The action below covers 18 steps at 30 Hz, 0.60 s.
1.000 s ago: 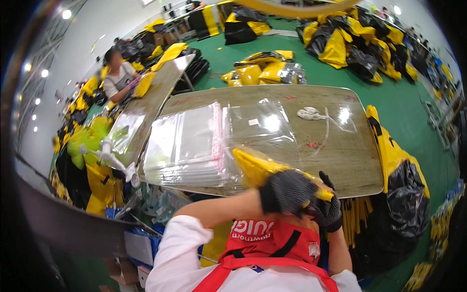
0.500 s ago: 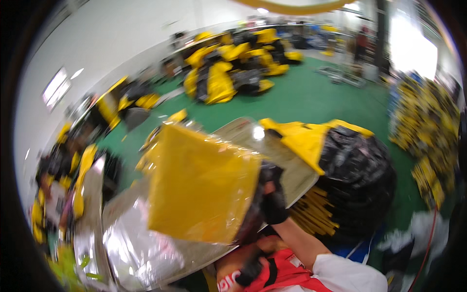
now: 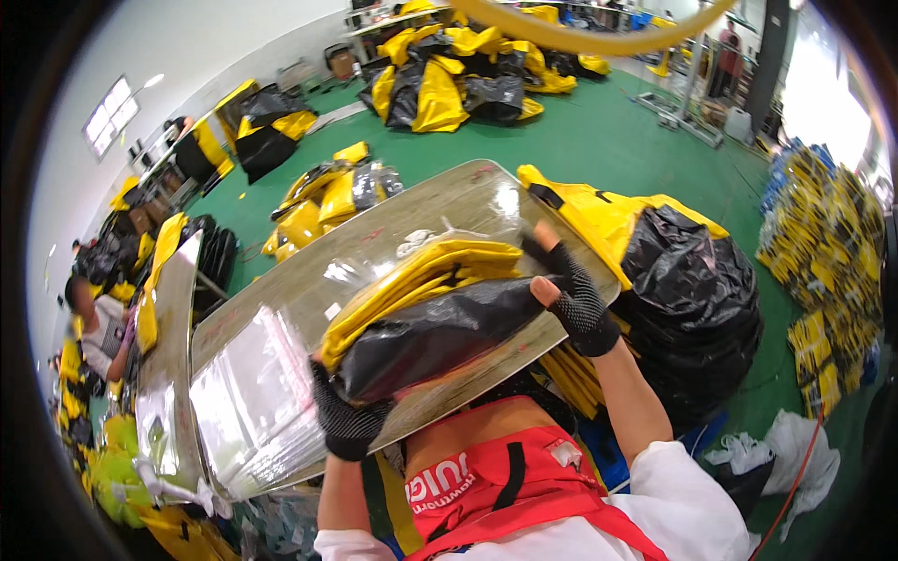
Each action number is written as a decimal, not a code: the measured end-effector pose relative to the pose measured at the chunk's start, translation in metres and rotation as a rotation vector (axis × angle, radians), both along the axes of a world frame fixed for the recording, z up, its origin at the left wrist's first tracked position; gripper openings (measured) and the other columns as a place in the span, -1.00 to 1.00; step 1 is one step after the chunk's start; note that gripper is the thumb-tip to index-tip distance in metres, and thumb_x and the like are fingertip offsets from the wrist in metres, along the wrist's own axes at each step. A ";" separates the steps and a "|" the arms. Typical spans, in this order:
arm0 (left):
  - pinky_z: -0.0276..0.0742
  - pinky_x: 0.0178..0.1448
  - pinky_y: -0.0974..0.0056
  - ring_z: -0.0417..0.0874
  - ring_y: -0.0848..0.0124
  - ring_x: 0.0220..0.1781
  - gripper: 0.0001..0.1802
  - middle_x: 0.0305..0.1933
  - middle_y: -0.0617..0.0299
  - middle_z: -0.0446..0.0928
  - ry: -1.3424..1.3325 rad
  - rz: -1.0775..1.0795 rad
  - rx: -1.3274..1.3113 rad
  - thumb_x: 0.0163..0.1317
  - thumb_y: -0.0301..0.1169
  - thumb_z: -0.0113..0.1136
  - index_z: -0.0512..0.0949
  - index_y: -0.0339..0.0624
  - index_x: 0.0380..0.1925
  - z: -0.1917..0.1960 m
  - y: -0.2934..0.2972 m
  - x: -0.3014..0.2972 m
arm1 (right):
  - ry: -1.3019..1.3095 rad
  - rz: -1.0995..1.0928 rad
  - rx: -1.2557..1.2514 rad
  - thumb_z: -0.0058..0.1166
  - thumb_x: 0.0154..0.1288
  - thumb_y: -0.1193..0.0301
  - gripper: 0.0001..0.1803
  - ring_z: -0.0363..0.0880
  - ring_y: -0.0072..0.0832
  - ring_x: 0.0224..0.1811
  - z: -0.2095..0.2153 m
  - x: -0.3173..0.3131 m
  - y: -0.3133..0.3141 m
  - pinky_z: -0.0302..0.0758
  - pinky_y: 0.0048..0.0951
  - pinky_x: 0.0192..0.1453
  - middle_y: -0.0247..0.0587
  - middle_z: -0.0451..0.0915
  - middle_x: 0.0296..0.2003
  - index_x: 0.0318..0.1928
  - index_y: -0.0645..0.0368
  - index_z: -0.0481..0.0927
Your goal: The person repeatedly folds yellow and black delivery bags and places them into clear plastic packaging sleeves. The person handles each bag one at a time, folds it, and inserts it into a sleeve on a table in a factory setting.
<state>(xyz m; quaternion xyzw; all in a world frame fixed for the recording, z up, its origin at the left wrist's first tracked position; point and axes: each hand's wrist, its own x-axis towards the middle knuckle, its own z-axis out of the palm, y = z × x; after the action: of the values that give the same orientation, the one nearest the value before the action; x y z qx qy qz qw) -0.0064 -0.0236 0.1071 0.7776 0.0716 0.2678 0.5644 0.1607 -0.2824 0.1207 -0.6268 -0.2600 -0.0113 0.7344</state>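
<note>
A folded yellow-and-black fabric bundle (image 3: pixel 440 313) is held at its two ends above the table, its yellow folds on the far side and its glossy black side toward me. My left hand (image 3: pixel 348 411), in a black dotted fingerless glove, closes on the left end; most of its fingers are hidden behind the bundle. At the right end, my right hand (image 3: pixel 582 304) in a matching glove has its thumb on the near side and its fingers on the far side. Clear plastic bags (image 3: pixel 257 402) lie piled on the table (image 3: pixel 472 192) left of the bundle.
A large black-and-yellow bundle (image 3: pixel 687 280) stands against the table's right side. Yellow-and-black packets (image 3: pixel 332 196) lie beyond the far edge. A tall packet stack (image 3: pixel 818 266) rises at right. Another person (image 3: pixel 101 332) is at a side table on the left. A yellow hoop (image 3: pixel 599 37) hangs overhead.
The bundle has come down and turned from its broad yellow face to its folded edge. My left hand has moved from near my body to the bundle's left end.
</note>
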 end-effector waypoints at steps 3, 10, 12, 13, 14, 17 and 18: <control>0.06 0.39 0.18 0.23 0.25 0.31 0.30 0.29 0.03 0.19 -0.086 -0.038 0.140 -0.25 0.14 0.43 -0.13 -0.26 0.34 -0.046 0.013 0.000 | 0.474 0.130 0.231 0.14 0.20 0.28 -0.69 0.44 -0.57 -0.15 -0.017 0.003 0.024 0.37 -0.59 -0.03 -0.31 0.54 -0.28 -0.19 0.29 0.57; 0.35 0.13 0.35 0.51 0.41 -0.03 -0.50 -0.05 0.14 0.52 -0.120 0.054 -0.169 0.24 -0.21 0.06 0.41 -0.33 0.09 -0.009 0.024 -0.005 | 0.427 0.106 0.286 0.08 0.13 0.43 -0.67 0.49 -0.54 -0.19 -0.004 -0.012 0.048 0.41 -0.57 -0.03 -0.24 0.54 -0.22 -0.08 0.29 0.48; 0.34 0.03 0.41 0.50 0.47 -0.13 -0.58 -0.18 0.20 0.56 -0.012 0.154 -0.087 0.29 -0.21 0.03 0.54 -0.33 -0.05 0.004 0.023 -0.012 | 0.508 0.275 0.101 0.08 0.11 0.44 -0.55 0.48 -0.55 -0.13 -0.002 0.003 0.045 0.40 -0.58 0.00 -0.19 0.55 -0.14 0.04 0.35 0.45; 0.33 -0.01 0.43 0.49 0.48 -0.15 -0.59 -0.20 0.21 0.56 0.029 0.199 -0.139 0.30 -0.19 0.02 0.55 -0.33 -0.07 0.008 0.020 -0.015 | 0.471 0.321 -0.045 0.10 0.12 0.40 -0.60 0.49 -0.59 -0.20 -0.001 0.009 0.039 0.41 -0.60 -0.06 -0.24 0.57 -0.22 -0.04 0.36 0.51; 0.33 -0.04 0.44 0.48 0.50 -0.17 -0.58 -0.22 0.23 0.56 0.070 0.251 -0.185 0.31 -0.18 0.01 0.57 -0.34 -0.10 0.013 0.016 -0.017 | 0.431 0.374 -0.187 0.12 0.13 0.36 -0.64 0.50 -0.63 -0.26 0.007 0.011 0.038 0.42 -0.63 -0.11 -0.29 0.60 -0.30 -0.12 0.37 0.57; 0.30 -0.11 0.47 0.46 0.52 -0.21 -0.56 -0.21 0.24 0.56 0.101 0.295 -0.222 0.33 -0.14 -0.01 0.57 -0.33 -0.10 0.009 0.015 -0.020 | 0.049 0.241 -0.574 0.19 0.13 0.26 -0.67 0.52 -0.67 -0.46 0.029 0.018 0.034 0.46 -0.60 -0.28 -0.28 0.61 -0.56 -0.33 0.34 0.65; 0.29 -0.12 0.48 0.46 0.52 -0.21 -0.54 -0.20 0.24 0.56 0.100 0.296 -0.215 0.34 -0.12 -0.02 0.57 -0.33 -0.09 0.008 0.015 -0.022 | -0.013 0.229 -0.670 0.16 0.17 0.22 -0.66 0.50 -0.69 -0.54 0.036 0.021 0.034 0.44 -0.58 -0.36 -0.24 0.60 -0.62 -0.34 0.31 0.66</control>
<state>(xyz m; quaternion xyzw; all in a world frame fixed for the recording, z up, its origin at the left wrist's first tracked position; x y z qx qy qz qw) -0.0286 -0.0083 0.1149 0.7060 0.2416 0.2997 0.5945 0.1819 -0.2480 0.1569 -0.7996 -0.3226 0.1531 0.4829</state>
